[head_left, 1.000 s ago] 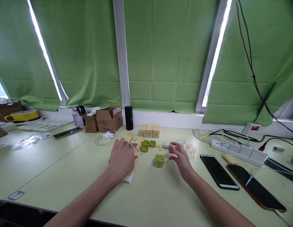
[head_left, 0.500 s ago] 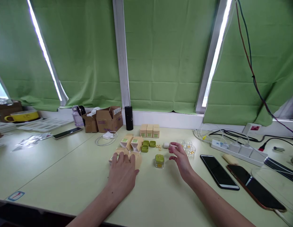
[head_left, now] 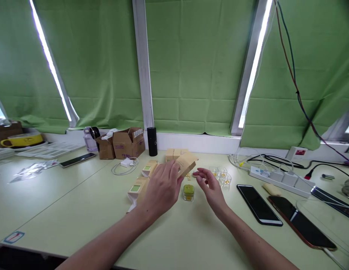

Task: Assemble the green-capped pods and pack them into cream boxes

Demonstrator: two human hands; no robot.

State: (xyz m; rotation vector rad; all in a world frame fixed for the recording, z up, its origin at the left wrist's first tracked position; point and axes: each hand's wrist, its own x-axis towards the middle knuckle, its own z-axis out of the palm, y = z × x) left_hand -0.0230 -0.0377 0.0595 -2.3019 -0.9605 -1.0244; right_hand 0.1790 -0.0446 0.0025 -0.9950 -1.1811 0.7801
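My left hand is closed around a tan cardboard box, held tilted above the table. Its far end points right, toward my right hand, which has its fingers apart and holds nothing. Between and below the hands stands a small clear jar with a green lid. Left of my left hand lie more tan boxes, one with a green label and another behind it. Small yellowish pieces lie behind the jar. My left hand and its box hide the green lids.
Clear cups stand right of my right hand. Three closed tan boxes line up at the back. A black phone and a power strip lie right; brown cartons and a black cylinder stand behind.
My left hand has picked up a tan box from the front of the group and carried it up and to the right. My right hand has shifted slightly and stays open.
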